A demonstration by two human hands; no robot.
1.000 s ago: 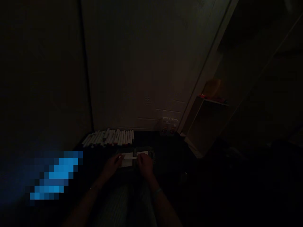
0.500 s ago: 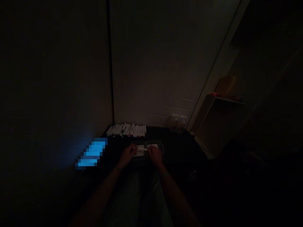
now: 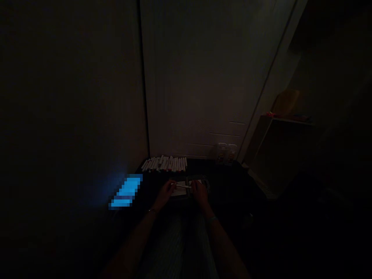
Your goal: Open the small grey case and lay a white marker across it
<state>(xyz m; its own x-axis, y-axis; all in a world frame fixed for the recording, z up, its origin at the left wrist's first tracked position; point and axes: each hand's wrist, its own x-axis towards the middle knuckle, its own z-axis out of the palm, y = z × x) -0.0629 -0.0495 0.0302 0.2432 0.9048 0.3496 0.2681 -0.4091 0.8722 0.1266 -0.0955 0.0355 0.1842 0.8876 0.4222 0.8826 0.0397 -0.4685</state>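
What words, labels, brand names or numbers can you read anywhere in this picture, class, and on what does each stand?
None can be read.
Small containers by the wall: coloured labels, too dark and small to read.
Row of white markers: no legible print.
Pale marker held between left hand and right hand: no legible print.
Blue glowing patch: blurred out.

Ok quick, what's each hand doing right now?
Left hand: closed on one end of the white marker.
Right hand: closed on the other end.
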